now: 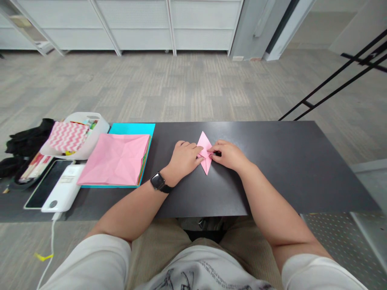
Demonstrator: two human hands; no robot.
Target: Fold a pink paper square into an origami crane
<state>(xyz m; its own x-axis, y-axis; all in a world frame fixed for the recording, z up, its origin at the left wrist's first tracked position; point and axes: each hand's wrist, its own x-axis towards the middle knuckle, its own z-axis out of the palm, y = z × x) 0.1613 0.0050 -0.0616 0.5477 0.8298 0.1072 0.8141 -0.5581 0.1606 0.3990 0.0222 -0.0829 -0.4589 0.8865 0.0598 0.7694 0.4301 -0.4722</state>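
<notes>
- Head view: grey carpeted floor (193,88), with white cabinets (136,24) along its far side.
- Dark table (287,169) across the middle, in front of the seated person.
- Stack of paper (117,159), pink on top with other colours at its edge, lying on a blue sheet (131,128) left of the hands.
- White basket (104,125) beside the stack, a pink-and-white zigzag cloth (69,136) inside.
- Phone (48,183) lying flat, a white power bank (63,189) just right of it with a cable attached.
- Left hand (184,157), thumb and forefinger on the folded paper's left side; whether they pinch it I cannot tell.
- Right hand (229,155), thumb and forefinger gripping its right side.
- Pink folded paper (205,152), a narrow diamond flat on the table between both hands.
- Black watch (157,181) on the left wrist.
</notes>
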